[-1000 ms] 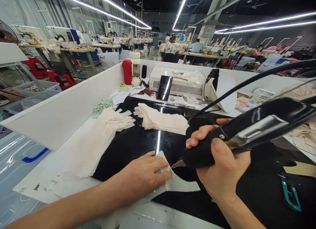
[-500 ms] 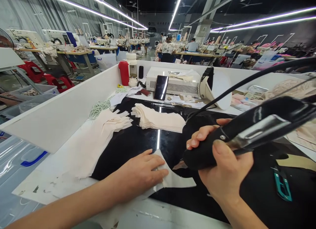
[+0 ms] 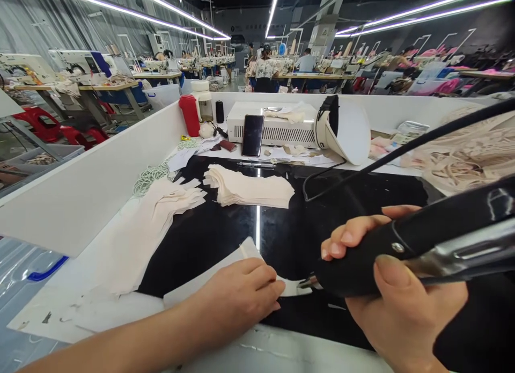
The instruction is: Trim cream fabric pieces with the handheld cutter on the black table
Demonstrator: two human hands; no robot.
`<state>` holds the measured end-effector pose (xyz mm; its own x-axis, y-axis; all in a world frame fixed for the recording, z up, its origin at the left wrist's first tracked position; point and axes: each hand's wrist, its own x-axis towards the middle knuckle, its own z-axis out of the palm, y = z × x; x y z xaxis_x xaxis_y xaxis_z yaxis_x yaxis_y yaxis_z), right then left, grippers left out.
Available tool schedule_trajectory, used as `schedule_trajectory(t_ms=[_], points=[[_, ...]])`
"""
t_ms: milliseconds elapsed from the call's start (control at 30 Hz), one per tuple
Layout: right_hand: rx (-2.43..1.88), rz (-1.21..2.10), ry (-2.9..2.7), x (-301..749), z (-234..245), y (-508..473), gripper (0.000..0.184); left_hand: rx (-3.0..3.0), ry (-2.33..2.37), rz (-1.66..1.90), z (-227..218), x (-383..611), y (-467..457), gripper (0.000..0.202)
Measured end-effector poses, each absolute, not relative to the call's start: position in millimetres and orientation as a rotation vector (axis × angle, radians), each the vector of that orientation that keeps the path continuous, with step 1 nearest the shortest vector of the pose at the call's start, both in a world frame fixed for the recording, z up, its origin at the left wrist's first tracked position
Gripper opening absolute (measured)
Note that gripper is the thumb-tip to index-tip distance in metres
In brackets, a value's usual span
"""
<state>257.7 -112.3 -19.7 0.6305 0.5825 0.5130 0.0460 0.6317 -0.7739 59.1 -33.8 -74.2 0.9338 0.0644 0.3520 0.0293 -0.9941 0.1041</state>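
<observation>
Over the bench [image 3: 40, 316], my right hand [image 3: 408, 300] grips the black tool [image 3: 450, 217], its tip [image 3: 309, 282] at the edge of the pale cloth [image 3: 295, 288]; my left hand [image 3: 249, 292] rests on that cloth; from here I can't tell if it pinches.

Right up on the wearer's head, above the near edge of the table [image 3: 298, 347]!
And we're facing forward and tipped down, the left hand [image 3: 241, 292] and right hand [image 3: 406, 308] large and close in the lower half; farther off comes the wall [image 3: 402, 111] along the far edge, and over it, well away, sewing benches [image 3: 317, 77] run deep, with lights [image 3: 272, 11] up at the top of the view.
</observation>
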Motion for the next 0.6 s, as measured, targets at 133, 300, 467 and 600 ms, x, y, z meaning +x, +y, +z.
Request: schedule_trajectory(t_ms=[133,300,467,600], points=[[-0.857,0.36,-0.846,258,-22,-112,0.044,2.92,0.115,0.6,-75,53,-32,0.015],[-0.842,0.378,-0.843,255,-21,-108,0.043,2.887,0.16,0.582,-75,48,-32,0.013],[-0.794,0.405,-0.831,247,-21,-98,0.043,2.876,0.153,0.592,-77,47,-31,0.015],[-0.778,0.44,-0.84,243,-24,-93,0.043,2.861,0.169,0.581,-76,48,-31,0.014]])
